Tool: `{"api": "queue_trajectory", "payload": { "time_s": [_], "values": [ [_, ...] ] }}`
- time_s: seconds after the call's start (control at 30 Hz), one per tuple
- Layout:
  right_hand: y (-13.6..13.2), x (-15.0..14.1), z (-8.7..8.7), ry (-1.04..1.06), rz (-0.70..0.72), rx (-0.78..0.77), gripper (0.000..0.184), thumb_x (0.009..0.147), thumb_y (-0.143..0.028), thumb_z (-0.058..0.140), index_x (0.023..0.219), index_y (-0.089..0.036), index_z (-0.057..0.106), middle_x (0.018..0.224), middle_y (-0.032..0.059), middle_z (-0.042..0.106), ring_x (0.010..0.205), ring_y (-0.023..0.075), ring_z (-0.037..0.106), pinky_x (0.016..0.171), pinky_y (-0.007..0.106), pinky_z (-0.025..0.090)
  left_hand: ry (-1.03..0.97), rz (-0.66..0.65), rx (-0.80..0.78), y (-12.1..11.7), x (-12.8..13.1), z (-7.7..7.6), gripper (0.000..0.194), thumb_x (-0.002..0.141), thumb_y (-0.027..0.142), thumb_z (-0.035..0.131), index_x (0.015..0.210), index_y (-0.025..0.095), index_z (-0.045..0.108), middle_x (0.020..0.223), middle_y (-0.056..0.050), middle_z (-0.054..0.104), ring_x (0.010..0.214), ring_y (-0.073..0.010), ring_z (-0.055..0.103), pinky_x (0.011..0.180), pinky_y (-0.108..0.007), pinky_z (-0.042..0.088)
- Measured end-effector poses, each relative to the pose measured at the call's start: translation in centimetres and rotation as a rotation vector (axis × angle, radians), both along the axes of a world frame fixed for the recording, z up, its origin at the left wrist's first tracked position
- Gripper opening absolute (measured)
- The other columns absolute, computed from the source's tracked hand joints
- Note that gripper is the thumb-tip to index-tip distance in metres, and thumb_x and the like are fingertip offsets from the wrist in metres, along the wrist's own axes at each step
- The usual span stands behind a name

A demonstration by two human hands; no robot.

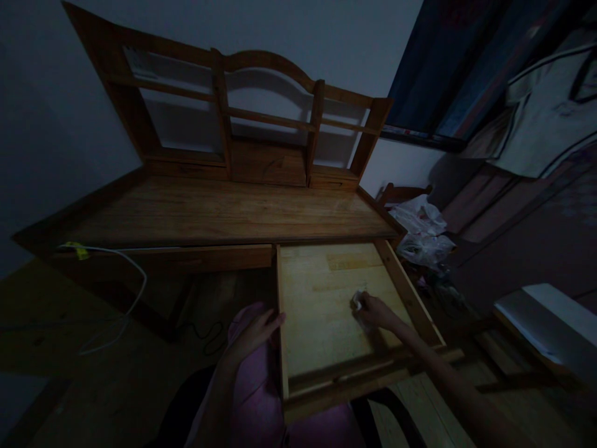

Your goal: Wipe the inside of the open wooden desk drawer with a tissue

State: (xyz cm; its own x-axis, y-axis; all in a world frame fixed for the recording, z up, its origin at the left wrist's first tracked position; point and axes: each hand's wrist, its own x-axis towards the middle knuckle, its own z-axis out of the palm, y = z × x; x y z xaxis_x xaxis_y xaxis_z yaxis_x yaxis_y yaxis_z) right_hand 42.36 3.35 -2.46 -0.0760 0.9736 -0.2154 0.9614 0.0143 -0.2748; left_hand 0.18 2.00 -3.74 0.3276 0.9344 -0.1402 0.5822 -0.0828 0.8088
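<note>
A wooden desk [224, 211] with a shelf hutch stands against the wall, and its right drawer [321, 305] is pulled out. My right hand [373, 311] is inside the drawer, fingers closed on a small white cloth [357, 302] pressed to the drawer's bottom. My left hand [259, 333] rests with fingers spread against the drawer's left side wall and holds nothing. The room is dim.
A white cable [125, 292] hangs from the desk's left front edge to the floor. Crumpled plastic bags [422, 233] lie right of the desk. A chair with a pale seat [545, 323] stands at the right. Clothes [550, 106] hang at upper right.
</note>
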Motion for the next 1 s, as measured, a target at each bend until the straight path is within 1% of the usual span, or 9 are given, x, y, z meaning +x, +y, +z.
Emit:
{"api": "queue_trajectory", "payload": {
  "time_s": [0.07,0.17,0.27,0.43,0.57,0.67,0.77,0.9,1.0],
  "values": [
    [0.6,-3.0,0.1,0.079,0.087,-0.011,0.022,0.086,-0.028,0.063,0.102,-0.014,0.057,0.094,0.0083,0.071,0.081,0.0180,0.065,0.068,0.025,0.039,0.012,0.010,-0.013,0.0,-0.1,-0.6,0.056,0.095,0.068,0.045,0.111,0.024,0.075,0.117,-0.007,0.073,0.118,-0.0246,0.064,0.107,-0.034,0.044],
    [1.9,-7.1,0.4,0.177,0.206,-0.001,0.027,0.083,-0.026,0.066,0.104,-0.014,0.055,0.094,0.0060,0.069,0.079,0.0162,0.061,0.067,0.024,0.038,0.040,0.048,-0.006,0.0,-0.2,-1.2,0.062,0.093,0.071,0.046,0.119,0.022,0.073,0.130,-0.009,0.069,0.129,-0.0257,0.058,0.113,-0.036,0.039],
    [3.0,-10.6,0.5,0.255,0.306,0.011,0.029,0.083,-0.024,0.065,0.109,-0.013,0.055,0.096,0.0057,0.068,0.079,0.0148,0.060,0.066,0.023,0.038,0.054,0.048,0.009,0.0,-0.1,-0.9,0.064,0.093,0.072,0.044,0.121,0.021,0.073,0.138,-0.010,0.064,0.134,-0.0270,0.054,0.118,-0.038,0.035],
    [3.0,-15.4,0.5,0.348,0.497,-0.028,0.029,0.081,-0.022,0.068,0.108,-0.015,0.060,0.089,0.0004,0.064,0.074,0.0113,0.056,0.065,0.020,0.038,-0.007,-0.041,0.002,0.0,0.1,0.3,0.052,0.097,0.063,0.041,0.104,0.023,0.073,0.120,-0.007,0.072,0.120,-0.0236,0.063,0.111,-0.032,0.041],
    [1.6,-17.9,0.1,0.377,0.678,-0.065,0.024,0.076,-0.015,0.069,0.100,-0.014,0.065,0.086,0.0000,0.061,0.073,0.0105,0.054,0.067,0.020,0.039,-0.058,-0.038,-0.001,0.1,0.1,-0.4,0.050,0.097,0.062,0.043,0.099,0.022,0.071,0.112,-0.005,0.073,0.111,-0.0208,0.066,0.102,-0.028,0.047],
    [0.1,-18.7,-0.3,0.379,0.794,-0.052,0.021,0.073,-0.013,0.069,0.093,-0.015,0.065,0.086,-0.0002,0.060,0.079,0.0118,0.054,0.075,0.020,0.042,-0.059,-0.040,-0.008,0.3,0.0,-1.2,0.050,0.097,0.064,0.045,0.098,0.022,0.070,0.106,-0.005,0.073,0.109,-0.0199,0.066,0.103,-0.027,0.046],
    [-1.2,-18.3,-0.2,0.340,0.835,-0.039,0.016,0.071,-0.013,0.070,0.086,-0.015,0.065,0.089,0.0017,0.061,0.089,0.0146,0.056,0.082,0.022,0.043,-0.010,-0.011,0.018,0.3,0.0,-1.1,0.050,0.096,0.065,0.046,0.103,0.024,0.073,0.112,-0.005,0.073,0.112,-0.0209,0.065,0.107,-0.029,0.043],
    [-2.1,-15.5,0.6,0.234,0.747,-0.029,0.014,0.076,-0.024,0.071,0.086,-0.017,0.067,0.092,0.0039,0.064,0.089,0.0161,0.058,0.079,0.023,0.043,0.005,-0.016,0.032,0.1,0.0,-0.4,0.053,0.097,0.065,0.044,0.110,0.022,0.074,0.120,-0.008,0.072,0.118,-0.0223,0.063,0.110,-0.031,0.041],
    [-1.8,-11.4,1.1,0.168,0.584,-0.005,0.026,0.082,-0.039,0.071,0.091,-0.015,0.065,0.094,0.0061,0.066,0.080,0.0153,0.058,0.072,0.024,0.041,0.017,-0.013,-0.012,0.0,-0.1,-0.3,0.060,0.096,0.070,0.041,0.112,0.021,0.072,0.119,-0.008,0.072,0.116,-0.0235,0.065,0.107,-0.032,0.044]
  ]
}}
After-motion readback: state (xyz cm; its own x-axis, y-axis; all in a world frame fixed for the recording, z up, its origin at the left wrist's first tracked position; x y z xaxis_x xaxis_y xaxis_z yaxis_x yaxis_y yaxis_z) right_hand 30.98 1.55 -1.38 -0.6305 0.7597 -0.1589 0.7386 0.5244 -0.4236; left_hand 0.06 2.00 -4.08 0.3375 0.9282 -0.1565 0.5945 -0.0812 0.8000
